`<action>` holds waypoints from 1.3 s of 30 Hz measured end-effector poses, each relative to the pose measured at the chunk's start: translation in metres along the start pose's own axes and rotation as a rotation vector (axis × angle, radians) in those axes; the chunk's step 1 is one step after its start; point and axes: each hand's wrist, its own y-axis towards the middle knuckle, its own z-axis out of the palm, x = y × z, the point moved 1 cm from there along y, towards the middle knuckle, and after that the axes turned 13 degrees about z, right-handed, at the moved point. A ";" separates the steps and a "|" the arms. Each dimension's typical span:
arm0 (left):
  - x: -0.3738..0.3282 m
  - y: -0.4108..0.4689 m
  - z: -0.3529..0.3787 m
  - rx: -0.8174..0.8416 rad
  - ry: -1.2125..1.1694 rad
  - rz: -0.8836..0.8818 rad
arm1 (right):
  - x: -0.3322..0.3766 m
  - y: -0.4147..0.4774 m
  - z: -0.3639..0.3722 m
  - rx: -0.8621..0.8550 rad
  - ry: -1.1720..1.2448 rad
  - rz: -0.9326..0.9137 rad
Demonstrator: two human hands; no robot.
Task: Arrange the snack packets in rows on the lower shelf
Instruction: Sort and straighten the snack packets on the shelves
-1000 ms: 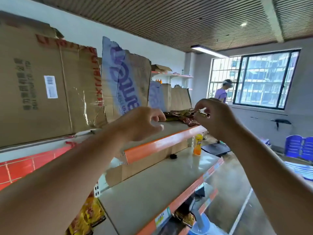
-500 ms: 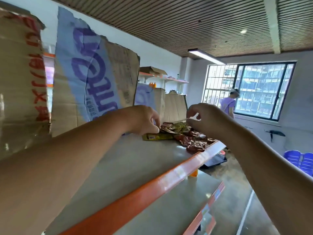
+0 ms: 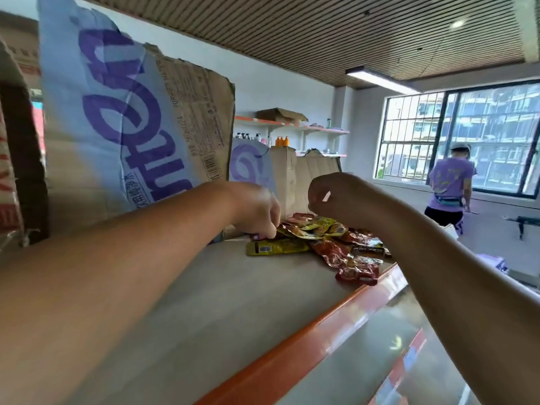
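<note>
Grey shelf [image 3: 222, 311], orange-edged, centre frame. Snack packets [image 3: 327, 244] heaped loosely at far end. Left hand [image 3: 257, 210] curled onto heap edge; grip undetermined. Right hand [image 3: 336, 197] fisted just above heap; contents unseen.

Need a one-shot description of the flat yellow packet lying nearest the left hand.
Start at the grey shelf with the orange front edge. Its far end holds a heap of red and yellow foil snack packets. The flat yellow packet lies at the heap's near-left edge, alone, showing a blue label.

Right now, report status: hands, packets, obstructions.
Left hand down on the snack packets, fingers pinching. Right hand closed above them. Packets heaped, not in rows. Cardboard stands behind.
</note>
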 end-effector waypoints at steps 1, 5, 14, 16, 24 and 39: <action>-0.001 0.003 0.001 0.022 0.018 -0.009 | -0.002 0.008 0.002 0.023 -0.004 -0.013; -0.001 0.020 0.006 0.077 0.074 -0.094 | -0.012 0.041 0.012 0.105 -0.056 -0.073; -0.009 0.068 0.016 0.360 0.099 -0.401 | -0.030 0.117 0.047 0.275 -0.070 -0.278; -0.008 0.078 0.021 0.408 0.013 -0.501 | -0.027 0.126 0.053 0.306 -0.118 -0.353; -0.015 0.088 0.051 0.408 -0.119 -0.637 | -0.014 0.128 0.087 0.484 -0.275 -0.625; 0.005 0.068 0.050 -0.025 -0.497 -0.777 | -0.029 0.142 0.085 0.273 0.115 -0.658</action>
